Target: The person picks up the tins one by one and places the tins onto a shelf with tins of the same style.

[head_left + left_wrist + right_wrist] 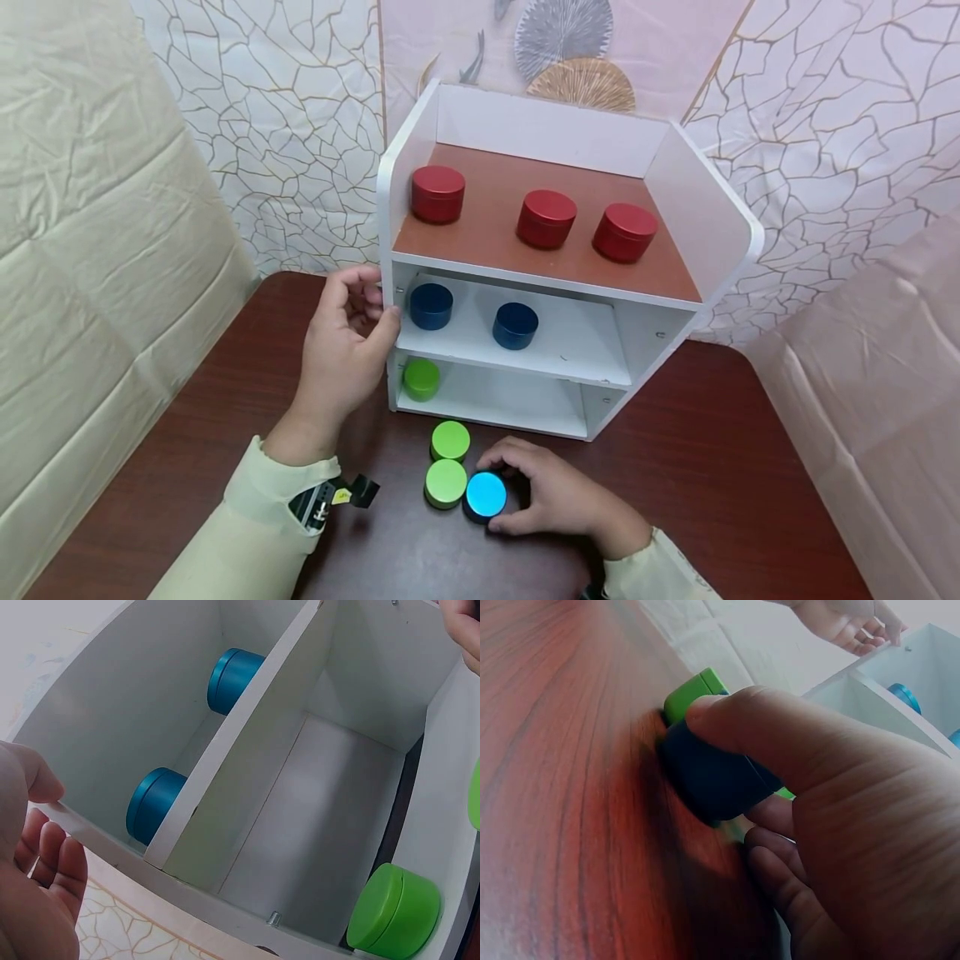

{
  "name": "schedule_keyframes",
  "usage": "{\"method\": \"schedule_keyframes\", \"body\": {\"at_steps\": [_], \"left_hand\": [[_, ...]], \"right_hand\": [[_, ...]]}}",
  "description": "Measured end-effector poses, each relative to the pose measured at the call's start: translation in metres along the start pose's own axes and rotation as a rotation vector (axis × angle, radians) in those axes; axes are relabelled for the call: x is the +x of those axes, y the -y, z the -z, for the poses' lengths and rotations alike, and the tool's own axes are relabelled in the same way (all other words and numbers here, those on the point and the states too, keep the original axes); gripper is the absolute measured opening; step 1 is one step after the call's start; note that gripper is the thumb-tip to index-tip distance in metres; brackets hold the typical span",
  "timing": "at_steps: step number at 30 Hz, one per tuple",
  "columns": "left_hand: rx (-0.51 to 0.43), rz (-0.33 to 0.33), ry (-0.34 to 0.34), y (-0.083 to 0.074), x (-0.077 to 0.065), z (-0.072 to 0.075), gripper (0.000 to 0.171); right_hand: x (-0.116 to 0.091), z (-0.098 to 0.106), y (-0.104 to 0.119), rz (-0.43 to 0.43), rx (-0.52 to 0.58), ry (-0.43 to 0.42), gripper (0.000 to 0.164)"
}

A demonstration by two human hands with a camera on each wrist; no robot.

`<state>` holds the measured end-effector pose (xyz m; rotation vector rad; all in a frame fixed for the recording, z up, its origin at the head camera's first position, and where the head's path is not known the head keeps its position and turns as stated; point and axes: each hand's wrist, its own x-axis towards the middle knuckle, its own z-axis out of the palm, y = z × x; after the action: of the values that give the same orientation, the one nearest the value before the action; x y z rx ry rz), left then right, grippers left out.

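Note:
My right hand (555,492) grips a round blue tin (486,497) on the table, thumb on its near side and fingers on its far side. In the right wrist view the thumb lies across the dark side of this blue tin (712,769). Two green tins, one (446,483) right beside the blue one and another (451,440) behind it, stand in front of a white shelf unit (510,427). At the unit's left side panel, my left hand (345,342) holds the front edge between thumb and curled fingers, which the left wrist view shows too.
Three red tins (547,219) stand on the unit's brown top. Its middle shelf holds two blue tins (515,325), and a green tin (422,379) stands at the lower shelf's left end. Patterned cloth (300,125) hangs behind the dark wooden table (720,467).

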<state>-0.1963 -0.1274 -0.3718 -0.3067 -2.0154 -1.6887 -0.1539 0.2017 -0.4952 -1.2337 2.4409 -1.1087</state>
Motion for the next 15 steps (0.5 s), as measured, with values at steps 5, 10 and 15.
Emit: {"method": "schedule_keyframes", "body": {"at_steps": [5, 10, 15], "left_hand": [[0.001, -0.002, 0.000, -0.0005, -0.0003, -0.0003, 0.044], [-0.003, -0.009, -0.001, -0.0001, -0.0003, -0.0004, 0.044], [-0.003, -0.013, -0.002, 0.0003, 0.0000, -0.0006, 0.044]], "right_hand": [[-0.0002, 0.0005, 0.0010, -0.003, -0.022, 0.004, 0.057], [-0.0008, -0.0002, -0.0007, -0.007, -0.021, 0.003, 0.056], [-0.0016, -0.0009, -0.0018, -0.016, -0.023, 0.000, 0.057]]}}
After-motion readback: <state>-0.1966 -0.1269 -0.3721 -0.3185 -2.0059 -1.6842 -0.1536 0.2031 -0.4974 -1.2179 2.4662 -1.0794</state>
